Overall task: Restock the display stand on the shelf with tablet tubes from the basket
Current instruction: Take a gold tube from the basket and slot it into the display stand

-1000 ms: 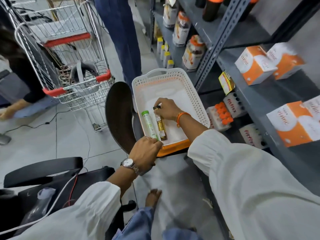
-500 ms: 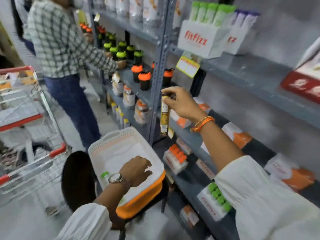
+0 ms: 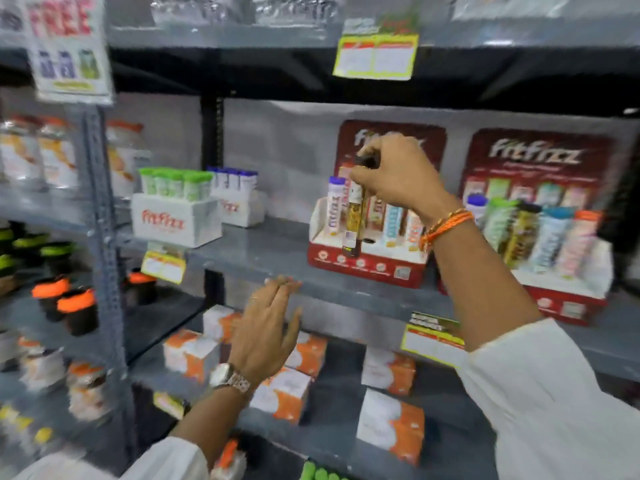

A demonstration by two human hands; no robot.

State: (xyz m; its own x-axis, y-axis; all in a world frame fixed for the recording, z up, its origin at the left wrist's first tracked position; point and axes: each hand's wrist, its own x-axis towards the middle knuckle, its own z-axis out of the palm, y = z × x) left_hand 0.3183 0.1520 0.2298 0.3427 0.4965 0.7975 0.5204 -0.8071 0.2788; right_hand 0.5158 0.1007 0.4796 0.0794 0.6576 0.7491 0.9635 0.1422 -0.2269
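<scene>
My right hand grips the dark cap of a gold-and-brown tablet tube, holding it upright with its lower end at a hole in the front row of the red display stand on the grey shelf. Several other tubes stand in the stand behind it. My left hand is open, fingers spread, just below the shelf's front edge, holding nothing. The basket is out of view.
A second red display stand, full of tubes, sits to the right. White boxes with green-capped tubes and blue-capped tubes stand to the left. Orange-and-white cartons fill the lower shelves. Price tags hang from shelf edges.
My right hand carried the tube up from the basket to the display stand. My left hand left the basket and rose toward the shelf edge. The view swung up to the shelf.
</scene>
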